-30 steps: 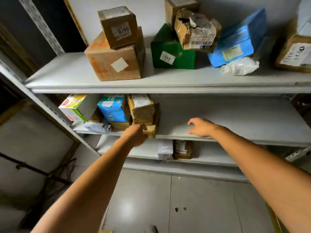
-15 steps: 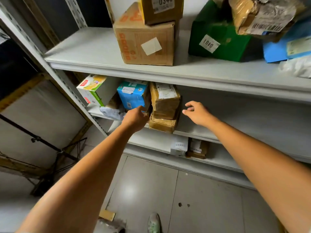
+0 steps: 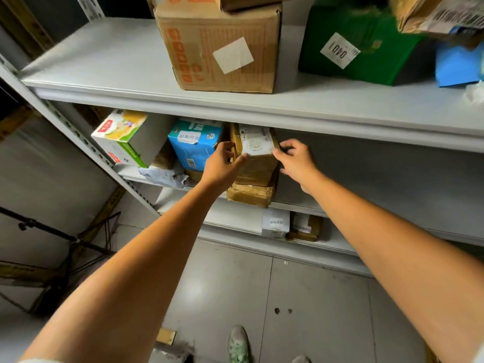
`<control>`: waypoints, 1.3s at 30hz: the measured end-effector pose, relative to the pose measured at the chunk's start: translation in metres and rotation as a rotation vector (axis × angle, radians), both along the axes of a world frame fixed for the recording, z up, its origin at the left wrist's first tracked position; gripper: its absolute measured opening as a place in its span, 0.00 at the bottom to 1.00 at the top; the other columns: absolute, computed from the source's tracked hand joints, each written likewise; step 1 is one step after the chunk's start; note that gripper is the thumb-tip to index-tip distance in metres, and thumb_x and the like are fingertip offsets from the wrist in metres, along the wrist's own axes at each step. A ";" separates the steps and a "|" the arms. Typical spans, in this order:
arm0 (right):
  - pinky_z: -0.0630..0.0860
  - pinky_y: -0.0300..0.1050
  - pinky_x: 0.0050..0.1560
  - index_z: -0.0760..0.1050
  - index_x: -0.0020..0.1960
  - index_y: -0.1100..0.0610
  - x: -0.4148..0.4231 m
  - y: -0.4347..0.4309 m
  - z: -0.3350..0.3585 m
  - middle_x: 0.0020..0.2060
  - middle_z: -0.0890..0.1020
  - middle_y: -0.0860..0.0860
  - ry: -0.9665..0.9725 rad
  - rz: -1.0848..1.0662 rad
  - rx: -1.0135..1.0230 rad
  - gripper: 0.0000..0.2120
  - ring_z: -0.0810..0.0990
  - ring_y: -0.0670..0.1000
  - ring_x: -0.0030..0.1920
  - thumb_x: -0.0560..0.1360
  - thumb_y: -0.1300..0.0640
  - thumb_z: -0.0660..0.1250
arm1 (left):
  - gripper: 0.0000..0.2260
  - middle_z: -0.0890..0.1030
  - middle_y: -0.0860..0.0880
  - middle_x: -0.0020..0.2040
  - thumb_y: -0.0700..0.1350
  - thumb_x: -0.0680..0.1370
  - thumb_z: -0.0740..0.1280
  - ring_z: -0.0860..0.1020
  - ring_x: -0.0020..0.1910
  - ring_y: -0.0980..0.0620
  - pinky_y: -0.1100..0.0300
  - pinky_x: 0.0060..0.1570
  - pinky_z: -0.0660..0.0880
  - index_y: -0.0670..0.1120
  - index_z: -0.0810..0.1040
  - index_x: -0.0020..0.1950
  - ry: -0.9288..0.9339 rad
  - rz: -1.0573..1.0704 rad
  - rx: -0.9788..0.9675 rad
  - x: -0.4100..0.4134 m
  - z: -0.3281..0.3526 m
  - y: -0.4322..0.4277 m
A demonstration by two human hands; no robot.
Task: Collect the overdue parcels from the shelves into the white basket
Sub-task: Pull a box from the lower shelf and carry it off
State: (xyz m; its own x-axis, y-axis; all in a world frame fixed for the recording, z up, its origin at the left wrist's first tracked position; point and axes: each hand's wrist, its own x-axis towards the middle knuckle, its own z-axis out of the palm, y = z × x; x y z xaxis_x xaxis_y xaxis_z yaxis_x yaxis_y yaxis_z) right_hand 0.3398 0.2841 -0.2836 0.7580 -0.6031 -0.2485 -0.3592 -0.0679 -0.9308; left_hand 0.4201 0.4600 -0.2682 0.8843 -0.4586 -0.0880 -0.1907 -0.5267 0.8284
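The brown parcel [image 3: 258, 166] has a white label [image 3: 255, 140]; blue box [image 3: 195, 148], green box [image 3: 351, 48], grey shelf [image 3: 104, 64]

A parcel storeroom, no question: tiers of grey steel shelving [image 3: 235, 106] on a slotted upright [image 3: 78, 137], loaded with a cardboard box [image 3: 217, 53], a green box [image 3: 366, 58] wearing a numbered sticker [image 3: 339, 50] reading 0401, and a taped brown parcel [image 3: 258, 169] with a printed shipping label [image 3: 255, 141]. Bare grey floor tiles [image 3: 230, 284] below.

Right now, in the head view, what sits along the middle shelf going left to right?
In order: green and white carton → blue carton → left hand → brown taped parcel → right hand.
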 end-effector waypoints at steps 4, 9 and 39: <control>0.80 0.58 0.57 0.73 0.55 0.52 -0.013 0.003 -0.003 0.53 0.81 0.55 -0.007 -0.027 0.055 0.12 0.81 0.54 0.54 0.75 0.56 0.73 | 0.24 0.78 0.46 0.61 0.51 0.77 0.72 0.79 0.54 0.51 0.61 0.48 0.79 0.46 0.70 0.69 0.055 0.008 -0.055 -0.008 -0.004 0.004; 0.79 0.55 0.59 0.70 0.68 0.49 -0.035 0.009 -0.006 0.63 0.75 0.56 0.002 0.038 0.074 0.25 0.78 0.55 0.60 0.74 0.62 0.72 | 0.26 0.78 0.46 0.58 0.45 0.74 0.75 0.81 0.51 0.52 0.60 0.47 0.80 0.46 0.70 0.70 0.145 -0.002 -0.132 -0.027 -0.006 0.014; 0.73 0.38 0.55 0.78 0.62 0.50 -0.180 0.027 0.052 0.57 0.81 0.46 -0.196 0.048 -0.195 0.22 0.76 0.47 0.59 0.70 0.55 0.77 | 0.28 0.82 0.43 0.54 0.31 0.74 0.71 0.83 0.48 0.52 0.63 0.41 0.80 0.49 0.70 0.72 0.471 -0.032 -0.391 -0.150 0.045 0.034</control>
